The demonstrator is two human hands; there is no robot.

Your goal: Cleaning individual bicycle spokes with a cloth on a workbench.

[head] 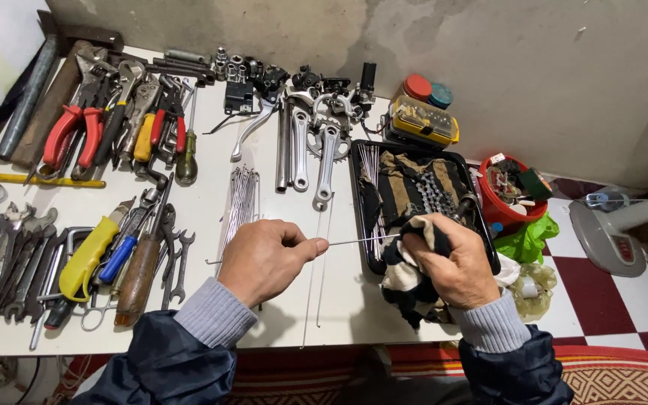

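Spoke (358,240) between 2 hands, rag (412,259)

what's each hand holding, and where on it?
Left hand pinches a thin metal spoke near its middle. Right hand grips a dark rag wrapped around the spoke's other end.

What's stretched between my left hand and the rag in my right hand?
In the head view, a thin metal spoke spans the gap, pinched in the left hand and running into the black-and-white rag gripped by the right hand.
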